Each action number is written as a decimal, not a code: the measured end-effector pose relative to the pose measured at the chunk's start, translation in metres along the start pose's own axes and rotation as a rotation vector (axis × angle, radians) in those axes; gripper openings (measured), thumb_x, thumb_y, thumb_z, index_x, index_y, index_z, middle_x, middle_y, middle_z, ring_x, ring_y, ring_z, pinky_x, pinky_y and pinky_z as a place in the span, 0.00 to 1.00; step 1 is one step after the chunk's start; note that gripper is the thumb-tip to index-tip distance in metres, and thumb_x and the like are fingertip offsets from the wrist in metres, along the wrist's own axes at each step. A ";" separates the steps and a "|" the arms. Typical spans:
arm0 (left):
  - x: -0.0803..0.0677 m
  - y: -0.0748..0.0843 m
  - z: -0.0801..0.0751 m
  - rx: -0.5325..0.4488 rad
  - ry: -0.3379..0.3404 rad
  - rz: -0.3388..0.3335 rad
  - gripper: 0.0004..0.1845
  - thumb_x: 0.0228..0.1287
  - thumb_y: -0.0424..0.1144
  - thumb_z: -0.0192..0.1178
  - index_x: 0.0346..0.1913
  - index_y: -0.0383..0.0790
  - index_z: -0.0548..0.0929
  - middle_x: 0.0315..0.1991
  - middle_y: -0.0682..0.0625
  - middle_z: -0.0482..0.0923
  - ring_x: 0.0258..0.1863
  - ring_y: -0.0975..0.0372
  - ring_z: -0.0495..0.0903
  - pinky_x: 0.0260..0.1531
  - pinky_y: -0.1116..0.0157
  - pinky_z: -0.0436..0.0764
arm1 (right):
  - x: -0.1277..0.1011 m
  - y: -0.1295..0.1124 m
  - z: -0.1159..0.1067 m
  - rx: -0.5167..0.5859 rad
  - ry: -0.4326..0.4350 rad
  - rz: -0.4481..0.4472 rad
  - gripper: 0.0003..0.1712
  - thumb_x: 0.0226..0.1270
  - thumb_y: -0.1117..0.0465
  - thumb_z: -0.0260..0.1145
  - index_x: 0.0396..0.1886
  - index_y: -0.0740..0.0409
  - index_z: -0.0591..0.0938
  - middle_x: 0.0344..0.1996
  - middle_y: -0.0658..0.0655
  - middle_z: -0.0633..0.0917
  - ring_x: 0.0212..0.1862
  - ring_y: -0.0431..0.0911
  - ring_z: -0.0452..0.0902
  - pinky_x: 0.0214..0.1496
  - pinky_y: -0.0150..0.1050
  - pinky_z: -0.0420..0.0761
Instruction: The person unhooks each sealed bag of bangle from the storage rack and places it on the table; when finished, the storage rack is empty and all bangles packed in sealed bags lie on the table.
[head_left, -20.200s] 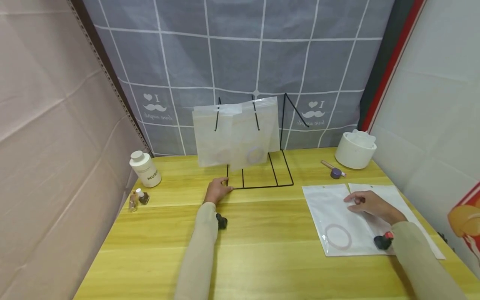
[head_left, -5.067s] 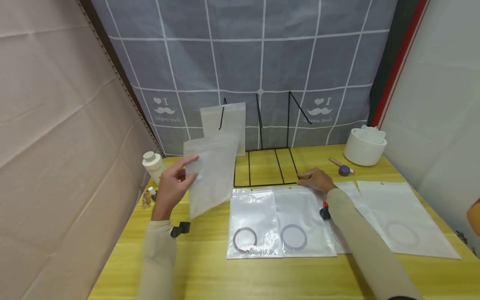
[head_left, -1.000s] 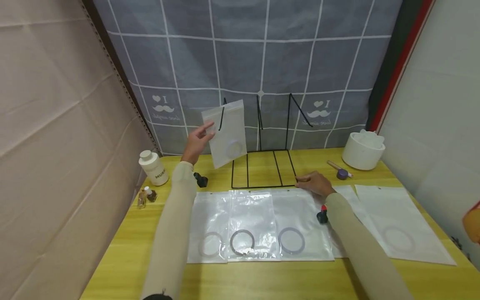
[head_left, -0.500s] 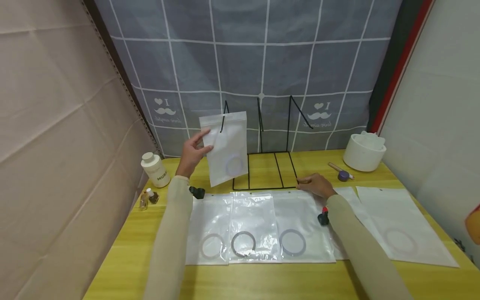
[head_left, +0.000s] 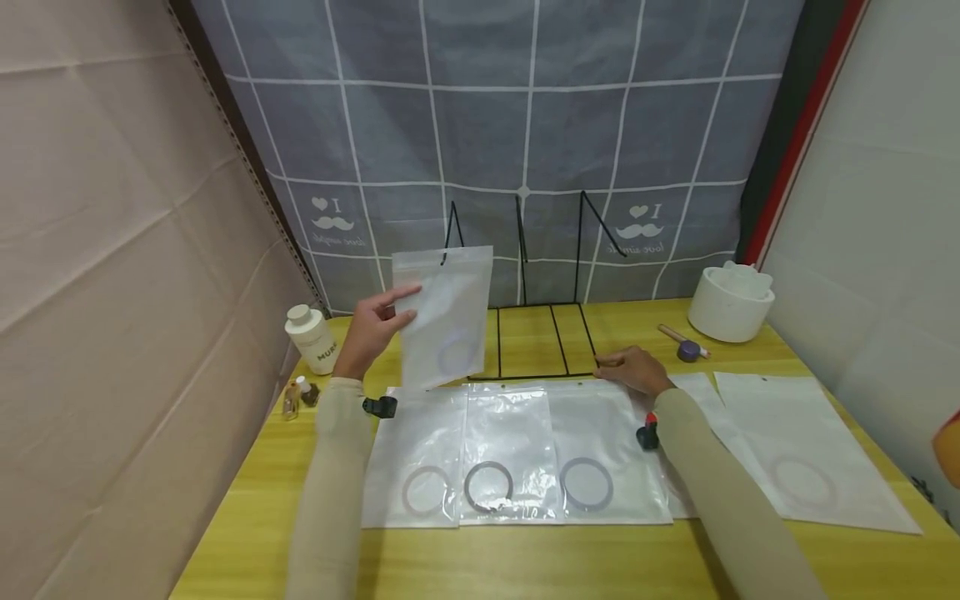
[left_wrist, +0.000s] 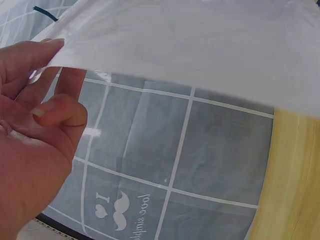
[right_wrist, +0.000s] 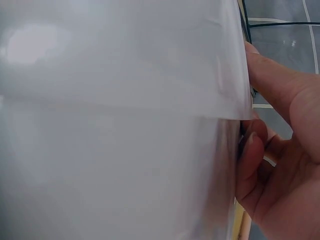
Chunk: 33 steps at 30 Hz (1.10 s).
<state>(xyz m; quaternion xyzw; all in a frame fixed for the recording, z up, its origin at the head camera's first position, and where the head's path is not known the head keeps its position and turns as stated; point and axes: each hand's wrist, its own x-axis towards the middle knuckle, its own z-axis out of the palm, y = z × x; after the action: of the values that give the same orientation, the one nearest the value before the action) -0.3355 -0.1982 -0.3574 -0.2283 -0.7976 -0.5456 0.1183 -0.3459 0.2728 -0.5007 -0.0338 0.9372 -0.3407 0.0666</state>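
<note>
Pouch [head_left: 444,317] pinched at its left edge in my left hand [head_left: 372,327]; light, floppy, slick, so I'd grip near the stiffer top seal; my right hand [head_left: 634,370] rests relaxed against the wire rack [head_left: 537,337].

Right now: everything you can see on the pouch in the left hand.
The pouch is a translucent, frosted white plastic bag, rectangular, with a sealed band along its top edge. A pale ring shows faintly through its lower half. The left hand pinches its left edge, holding it upright above the table, in front of the black wire rack.
</note>
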 end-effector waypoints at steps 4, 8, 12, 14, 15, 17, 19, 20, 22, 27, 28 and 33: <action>-0.009 0.011 -0.003 -0.006 -0.002 0.012 0.21 0.70 0.28 0.62 0.64 0.36 0.81 0.53 0.36 0.81 0.16 0.62 0.56 0.18 0.69 0.62 | -0.001 0.001 0.000 0.000 0.004 -0.005 0.31 0.66 0.41 0.70 0.64 0.50 0.82 0.62 0.65 0.80 0.66 0.64 0.73 0.64 0.64 0.72; -0.016 0.018 -0.005 -0.017 -0.005 0.057 0.20 0.70 0.30 0.63 0.63 0.37 0.82 0.46 0.44 0.83 0.16 0.62 0.57 0.18 0.69 0.63 | -0.002 0.003 -0.001 -0.003 0.006 0.006 0.34 0.65 0.38 0.70 0.65 0.50 0.81 0.63 0.65 0.80 0.65 0.64 0.73 0.63 0.64 0.73; -0.027 0.023 -0.009 -0.059 -0.012 0.111 0.20 0.69 0.30 0.64 0.63 0.35 0.82 0.46 0.56 0.83 0.16 0.62 0.56 0.18 0.69 0.63 | -0.002 0.005 -0.002 0.000 0.007 0.012 0.34 0.64 0.38 0.70 0.65 0.50 0.82 0.62 0.65 0.80 0.65 0.64 0.73 0.64 0.64 0.72; -0.037 0.026 -0.014 -0.088 -0.007 0.124 0.20 0.68 0.28 0.64 0.62 0.33 0.82 0.43 0.59 0.81 0.16 0.62 0.55 0.18 0.69 0.63 | -0.003 0.004 -0.002 0.002 0.006 0.007 0.33 0.64 0.39 0.70 0.64 0.49 0.82 0.62 0.65 0.80 0.65 0.64 0.73 0.64 0.64 0.72; -0.043 0.028 -0.017 -0.103 -0.003 0.126 0.20 0.68 0.27 0.63 0.62 0.32 0.82 0.44 0.59 0.81 0.17 0.62 0.55 0.18 0.68 0.63 | -0.003 0.003 -0.002 0.008 0.008 0.007 0.32 0.64 0.39 0.71 0.64 0.49 0.82 0.62 0.65 0.80 0.65 0.64 0.73 0.64 0.64 0.72; -0.057 0.033 -0.023 -0.124 0.015 0.110 0.19 0.67 0.26 0.63 0.60 0.31 0.82 0.40 0.61 0.80 0.18 0.63 0.56 0.19 0.69 0.63 | -0.003 0.002 -0.002 0.003 0.002 -0.004 0.32 0.65 0.39 0.70 0.64 0.49 0.82 0.63 0.65 0.80 0.65 0.65 0.73 0.63 0.64 0.72; -0.074 0.036 -0.032 -0.136 0.032 0.085 0.19 0.67 0.25 0.63 0.60 0.32 0.83 0.36 0.62 0.78 0.21 0.65 0.59 0.22 0.71 0.65 | -0.003 0.000 -0.001 0.010 -0.005 -0.005 0.31 0.65 0.40 0.71 0.63 0.48 0.83 0.63 0.65 0.80 0.66 0.64 0.73 0.64 0.64 0.73; -0.084 0.036 -0.037 -0.148 0.038 0.070 0.19 0.66 0.24 0.63 0.59 0.32 0.83 0.37 0.63 0.79 0.24 0.67 0.64 0.25 0.73 0.68 | -0.002 -0.001 0.000 0.011 -0.009 -0.005 0.31 0.65 0.40 0.71 0.63 0.48 0.83 0.63 0.65 0.80 0.66 0.64 0.73 0.64 0.63 0.73; -0.104 0.035 -0.048 -0.236 0.020 0.029 0.19 0.66 0.20 0.60 0.59 0.32 0.83 0.42 0.60 0.82 0.33 0.69 0.73 0.32 0.77 0.75 | -0.002 -0.003 0.000 0.009 -0.018 -0.014 0.31 0.65 0.40 0.70 0.64 0.48 0.82 0.63 0.64 0.80 0.66 0.64 0.73 0.64 0.63 0.73; -0.135 0.013 -0.075 -0.553 -0.164 -0.145 0.23 0.70 0.17 0.49 0.62 0.36 0.81 0.53 0.50 0.82 0.48 0.63 0.83 0.43 0.67 0.86 | -0.004 -0.003 -0.005 0.015 -0.021 -0.016 0.32 0.66 0.40 0.70 0.66 0.49 0.81 0.64 0.65 0.79 0.67 0.65 0.71 0.65 0.65 0.71; -0.139 0.004 -0.080 -0.576 -0.203 -0.207 0.24 0.72 0.18 0.48 0.62 0.39 0.82 0.52 0.50 0.83 0.47 0.62 0.85 0.43 0.64 0.87 | -0.004 -0.002 -0.005 0.017 -0.023 -0.014 0.33 0.66 0.40 0.69 0.66 0.49 0.80 0.64 0.65 0.79 0.67 0.65 0.71 0.65 0.65 0.71; -0.153 -0.047 -0.096 -0.386 -0.234 -0.469 0.19 0.73 0.25 0.54 0.61 0.43 0.82 0.49 0.55 0.83 0.40 0.64 0.85 0.40 0.65 0.86 | -0.002 -0.001 -0.004 0.033 -0.039 -0.005 0.35 0.66 0.38 0.69 0.68 0.48 0.79 0.65 0.65 0.78 0.68 0.65 0.70 0.66 0.65 0.69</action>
<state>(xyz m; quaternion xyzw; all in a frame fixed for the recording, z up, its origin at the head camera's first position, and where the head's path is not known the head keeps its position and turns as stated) -0.2323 -0.3374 -0.4266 -0.1179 -0.7185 -0.6692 -0.1487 -0.3440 0.2749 -0.4971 -0.0418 0.9300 -0.3554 0.0845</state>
